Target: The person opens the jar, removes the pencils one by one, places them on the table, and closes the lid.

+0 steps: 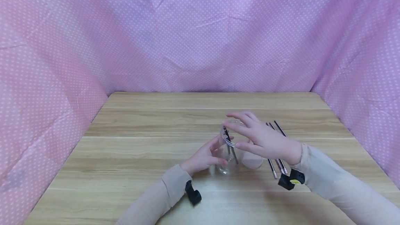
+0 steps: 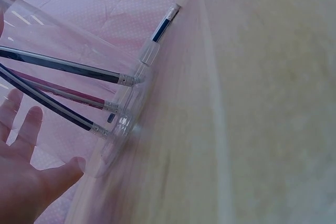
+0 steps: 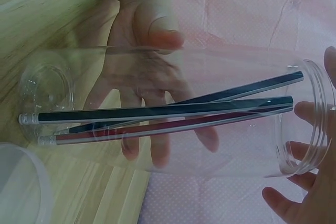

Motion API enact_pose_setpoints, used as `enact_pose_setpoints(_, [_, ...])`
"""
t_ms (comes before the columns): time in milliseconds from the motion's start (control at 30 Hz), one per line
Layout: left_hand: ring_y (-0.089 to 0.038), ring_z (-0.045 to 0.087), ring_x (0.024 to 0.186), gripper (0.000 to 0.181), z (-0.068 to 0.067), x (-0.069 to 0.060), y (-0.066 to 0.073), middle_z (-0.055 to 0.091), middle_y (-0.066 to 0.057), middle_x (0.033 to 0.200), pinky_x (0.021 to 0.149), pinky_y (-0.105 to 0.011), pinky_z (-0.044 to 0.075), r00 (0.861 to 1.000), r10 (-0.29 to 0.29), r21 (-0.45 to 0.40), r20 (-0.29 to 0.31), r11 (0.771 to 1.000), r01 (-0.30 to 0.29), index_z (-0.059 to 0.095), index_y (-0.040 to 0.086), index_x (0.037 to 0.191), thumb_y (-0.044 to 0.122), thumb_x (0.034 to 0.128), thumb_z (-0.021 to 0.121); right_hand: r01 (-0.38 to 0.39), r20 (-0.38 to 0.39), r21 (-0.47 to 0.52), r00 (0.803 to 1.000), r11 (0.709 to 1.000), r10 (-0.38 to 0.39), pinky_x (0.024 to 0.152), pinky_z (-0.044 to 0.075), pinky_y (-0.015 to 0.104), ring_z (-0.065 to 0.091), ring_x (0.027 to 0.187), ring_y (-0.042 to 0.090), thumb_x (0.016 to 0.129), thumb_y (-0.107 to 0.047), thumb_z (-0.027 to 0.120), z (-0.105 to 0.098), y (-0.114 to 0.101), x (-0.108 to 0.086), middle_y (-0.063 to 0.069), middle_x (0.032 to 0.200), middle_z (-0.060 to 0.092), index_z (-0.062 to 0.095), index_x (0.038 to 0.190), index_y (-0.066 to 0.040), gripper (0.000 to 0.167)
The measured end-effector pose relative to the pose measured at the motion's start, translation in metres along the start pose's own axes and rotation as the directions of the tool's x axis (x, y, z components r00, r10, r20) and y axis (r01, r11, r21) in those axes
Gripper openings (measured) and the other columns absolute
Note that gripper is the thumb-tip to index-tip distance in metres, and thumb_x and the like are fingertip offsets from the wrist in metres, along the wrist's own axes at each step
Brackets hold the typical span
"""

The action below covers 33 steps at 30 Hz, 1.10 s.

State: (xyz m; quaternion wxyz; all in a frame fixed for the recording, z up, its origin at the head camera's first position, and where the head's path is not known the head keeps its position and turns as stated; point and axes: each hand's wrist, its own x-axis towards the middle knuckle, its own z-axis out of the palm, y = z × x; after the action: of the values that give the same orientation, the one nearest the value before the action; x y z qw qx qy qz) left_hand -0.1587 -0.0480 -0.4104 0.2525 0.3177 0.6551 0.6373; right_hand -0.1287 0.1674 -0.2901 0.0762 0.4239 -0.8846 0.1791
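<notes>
Beige sleeves (image 1: 347, 183) are seen nearest, at near left and near right, each fitted with a black wrist device (image 1: 291, 180). Left hand (image 1: 204, 155) is placed around the left side of a clear jar (image 3: 241, 148), wide open, thumb set apart, fingers straight; whether the jar is actually touched cannot be told. Right hand (image 1: 260, 134) is held at the jar's mouth from the right, fingers spread and extended, nothing gripped; rim contact unclear. Jar is stood upright on the wooden table (image 1: 140, 124), right of centre, mouth uncovered. Two dark pencils (image 3: 173, 110) and a red pencil (image 3: 131, 131) are leaned inside, eraser ends down. A translucent lid (image 1: 252, 161) is laid just right of the jar. Farther right, three loose pencils (image 1: 278, 166) are laid, partly hidden by the right hand. Pink dotted cloth (image 1: 193, 34) is hung along the far side, left and right.
</notes>
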Motion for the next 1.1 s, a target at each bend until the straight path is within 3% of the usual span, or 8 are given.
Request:
enact_pose_setpoints(200, [-0.025, 0.026, 0.143, 0.092, 0.0013, -0.0004, -0.0001, 0.035, -0.005, 0.152, 0.116, -0.049, 0.024, 1.000, 0.014, 0.000, -0.002, 1.000, -0.014, 0.020, 0.023, 0.152, -0.008, 0.0789, 0.067, 0.015, 0.013, -0.001, 1.000, 1.000, -0.015, 0.090, 0.050, 0.046, 0.031, 0.132, 0.026, 0.091, -0.026, 0.061, 0.0007, 0.0003, -0.0007, 0.010, 0.150, 0.030, 0.039, 0.145, -0.018, 0.058])
enact_pose_setpoints(767, [-0.020, 0.024, 0.143, 0.093, 0.0036, -0.0002, 0.0033, 0.036, 0.000, 0.152, 0.117, -0.047, 0.023, 1.000, -0.012, 0.012, -0.011, 1.000, 0.012, 0.021, 0.030, 0.151, -0.008, 0.0797, 0.067, 0.014, 0.021, -0.005, 1.000, 1.000, -0.014, 0.087, 0.051, 0.040, 0.031, 0.131, 0.023, 0.093, -0.027, 0.057, -0.0006, 0.0006, -0.0045, 0.007, 0.149, 0.031, 0.038, 0.145, -0.018, 0.056])
enact_pose_setpoints(1100, [-0.026, 0.025, 0.143, 0.092, 0.0055, -0.0009, -0.0011, 0.030, -0.003, 0.154, 0.116, -0.048, 0.024, 1.000, -0.018, -0.003, -0.026, 1.000, 0.018, 0.019, 0.021, 0.152, -0.007, 0.0790, 0.068, 0.047, -0.039, -0.013, 0.998, 0.999, -0.047, 0.092, 0.046, 0.051, 0.033, 0.129, 0.027, 0.096, -0.027, 0.052, -0.0015, 0.0016, -0.0094, 0.008, 0.145, 0.039, 0.045, 0.141, -0.016, 0.047])
